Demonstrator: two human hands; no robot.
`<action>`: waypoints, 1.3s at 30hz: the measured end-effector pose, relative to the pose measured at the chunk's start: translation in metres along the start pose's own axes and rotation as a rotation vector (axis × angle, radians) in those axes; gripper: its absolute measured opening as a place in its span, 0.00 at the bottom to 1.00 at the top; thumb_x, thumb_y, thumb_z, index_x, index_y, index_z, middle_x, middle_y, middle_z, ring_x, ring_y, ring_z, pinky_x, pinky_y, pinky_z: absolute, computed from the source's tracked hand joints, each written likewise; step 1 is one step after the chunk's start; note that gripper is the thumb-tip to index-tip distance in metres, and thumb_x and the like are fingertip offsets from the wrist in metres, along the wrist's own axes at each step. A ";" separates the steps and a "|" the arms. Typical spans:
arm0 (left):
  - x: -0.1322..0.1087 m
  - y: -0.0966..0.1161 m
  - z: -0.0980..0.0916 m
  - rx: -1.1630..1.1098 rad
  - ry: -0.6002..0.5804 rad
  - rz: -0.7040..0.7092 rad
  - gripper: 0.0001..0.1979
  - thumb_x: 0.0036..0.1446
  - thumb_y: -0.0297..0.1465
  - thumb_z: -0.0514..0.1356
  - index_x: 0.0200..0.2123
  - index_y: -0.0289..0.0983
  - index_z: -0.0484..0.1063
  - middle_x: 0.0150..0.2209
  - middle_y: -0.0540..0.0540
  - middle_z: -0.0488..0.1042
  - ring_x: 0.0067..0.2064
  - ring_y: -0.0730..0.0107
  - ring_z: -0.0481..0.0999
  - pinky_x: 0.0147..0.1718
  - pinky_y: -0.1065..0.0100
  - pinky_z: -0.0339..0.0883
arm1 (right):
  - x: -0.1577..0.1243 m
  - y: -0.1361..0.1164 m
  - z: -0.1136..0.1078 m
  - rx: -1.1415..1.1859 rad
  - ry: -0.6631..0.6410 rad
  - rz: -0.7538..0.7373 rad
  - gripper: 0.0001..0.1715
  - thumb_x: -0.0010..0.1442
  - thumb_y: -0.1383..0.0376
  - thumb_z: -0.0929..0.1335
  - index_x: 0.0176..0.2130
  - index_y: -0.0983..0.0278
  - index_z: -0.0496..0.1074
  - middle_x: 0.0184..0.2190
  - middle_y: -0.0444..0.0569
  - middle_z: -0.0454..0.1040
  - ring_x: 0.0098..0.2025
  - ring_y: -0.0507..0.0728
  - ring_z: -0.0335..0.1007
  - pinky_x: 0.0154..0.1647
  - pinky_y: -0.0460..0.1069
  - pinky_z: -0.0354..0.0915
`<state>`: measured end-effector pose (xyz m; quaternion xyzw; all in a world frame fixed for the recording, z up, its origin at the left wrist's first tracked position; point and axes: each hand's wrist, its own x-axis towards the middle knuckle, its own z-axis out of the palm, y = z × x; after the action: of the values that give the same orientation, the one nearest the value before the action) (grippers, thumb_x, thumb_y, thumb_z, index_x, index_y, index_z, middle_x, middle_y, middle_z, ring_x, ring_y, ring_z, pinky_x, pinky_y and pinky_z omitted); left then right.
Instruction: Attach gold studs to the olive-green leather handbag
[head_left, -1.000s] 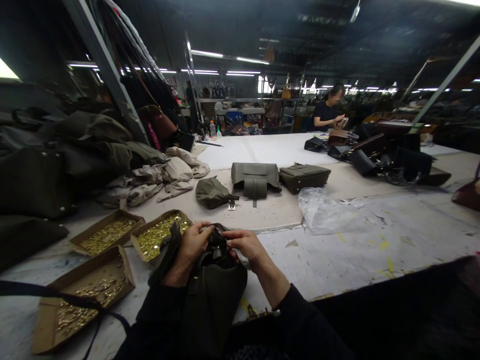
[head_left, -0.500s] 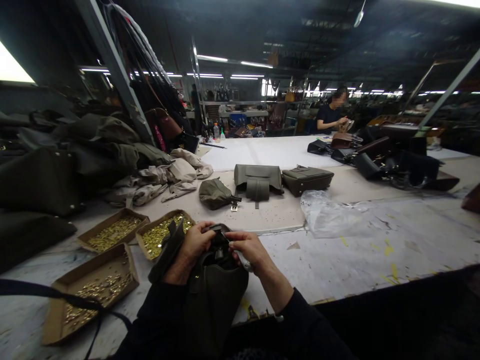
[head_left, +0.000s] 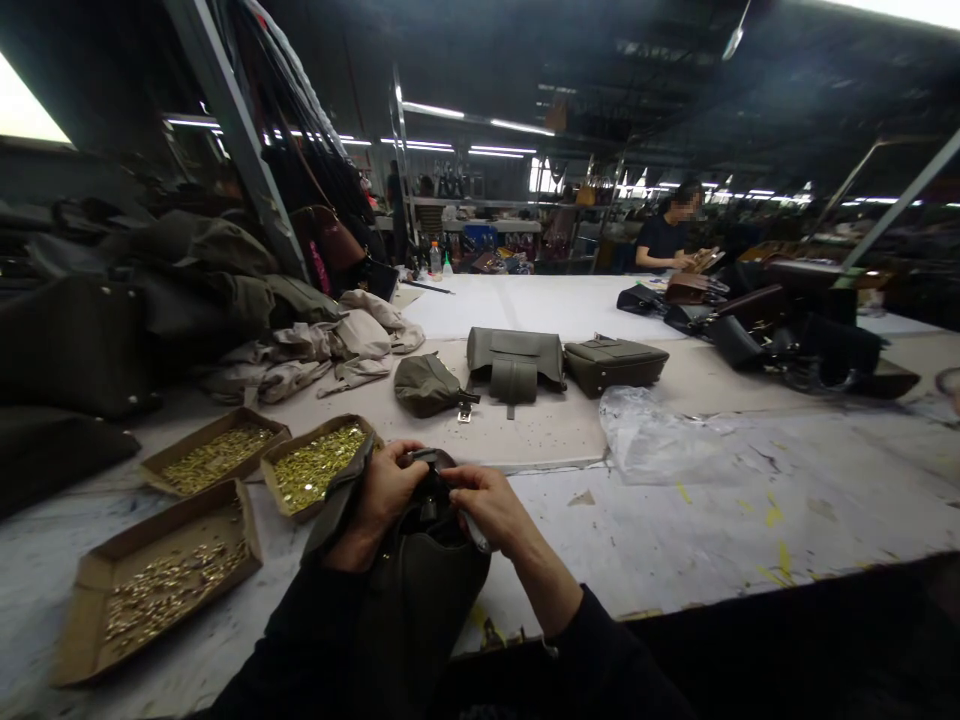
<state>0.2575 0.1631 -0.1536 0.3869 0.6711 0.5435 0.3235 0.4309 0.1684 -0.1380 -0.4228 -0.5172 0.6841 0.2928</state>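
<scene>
A dark olive handbag rests against me at the table's front edge, its mouth facing up. My left hand is closed on the bag's upper edge, with the thumb pressing near the opening. In my right hand is a slim tool with a pale handle. The handle sticks out below the fingers, while the tool's front end points into the bag's opening by my left thumb. Its tip is too dark to make out. Both hands are close together at the opening.
Cardboard trays of small gold metal pieces, one nearest me and another, stand at left. Beyond are olive bag parts, a plastic bag, beige cloth and dark bags. A co-worker is across the table.
The view has shifted slightly, so the trays appear farther left. My hands keep their holds on the handbag and the tool, with only a slight shift.
</scene>
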 end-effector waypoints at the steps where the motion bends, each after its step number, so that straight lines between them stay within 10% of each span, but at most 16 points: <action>1: 0.000 -0.001 0.000 0.003 0.005 0.000 0.21 0.34 0.35 0.62 0.36 0.33 0.77 0.25 0.48 0.77 0.27 0.68 0.74 0.24 0.74 0.66 | 0.000 0.000 -0.001 -0.017 -0.013 -0.007 0.27 0.48 0.74 0.66 0.48 0.68 0.79 0.21 0.39 0.71 0.17 0.48 0.61 0.19 0.43 0.57; 14: 0.006 -0.005 -0.005 -0.044 -0.036 -0.063 0.21 0.34 0.33 0.63 0.36 0.32 0.77 0.25 0.47 0.78 0.25 0.68 0.75 0.22 0.74 0.66 | -0.012 -0.015 -0.013 -0.272 0.006 -0.229 0.21 0.64 0.57 0.62 0.52 0.64 0.65 0.21 0.37 0.61 0.18 0.51 0.57 0.21 0.46 0.59; 18: 0.007 -0.002 -0.007 -0.055 -0.051 -0.079 0.21 0.34 0.33 0.63 0.36 0.32 0.77 0.25 0.48 0.78 0.24 0.68 0.74 0.21 0.74 0.66 | -0.008 -0.041 -0.011 -0.570 0.148 -0.402 0.08 0.65 0.64 0.64 0.45 0.60 0.67 0.39 0.47 0.72 0.39 0.56 0.70 0.42 0.50 0.65; 21: 0.007 0.000 -0.008 -0.059 -0.062 -0.087 0.21 0.33 0.32 0.64 0.35 0.32 0.77 0.25 0.47 0.79 0.25 0.68 0.75 0.22 0.74 0.66 | 0.006 -0.048 -0.001 -0.788 0.164 -0.432 0.16 0.57 0.66 0.73 0.46 0.59 0.71 0.47 0.50 0.73 0.50 0.62 0.68 0.50 0.53 0.61; 25: 0.007 0.004 -0.010 -0.061 -0.087 -0.097 0.19 0.33 0.31 0.63 0.34 0.33 0.77 0.25 0.48 0.78 0.26 0.67 0.75 0.22 0.74 0.65 | 0.031 -0.042 0.009 -0.955 0.128 -0.382 0.28 0.50 0.63 0.80 0.50 0.59 0.74 0.39 0.51 0.77 0.47 0.66 0.71 0.44 0.53 0.61; 39: 0.001 0.009 -0.027 -0.009 -0.321 -0.113 0.28 0.42 0.41 0.66 0.45 0.31 0.75 0.15 0.57 0.64 0.15 0.79 0.57 0.14 0.77 0.44 | 0.050 -0.026 0.005 -0.902 0.147 -0.260 0.14 0.54 0.60 0.74 0.43 0.55 0.77 0.35 0.42 0.78 0.40 0.57 0.73 0.33 0.46 0.56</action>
<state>0.2352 0.1524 -0.1395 0.4290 0.6289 0.4588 0.4583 0.4016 0.2157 -0.1269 -0.4867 -0.7893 0.3169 0.1991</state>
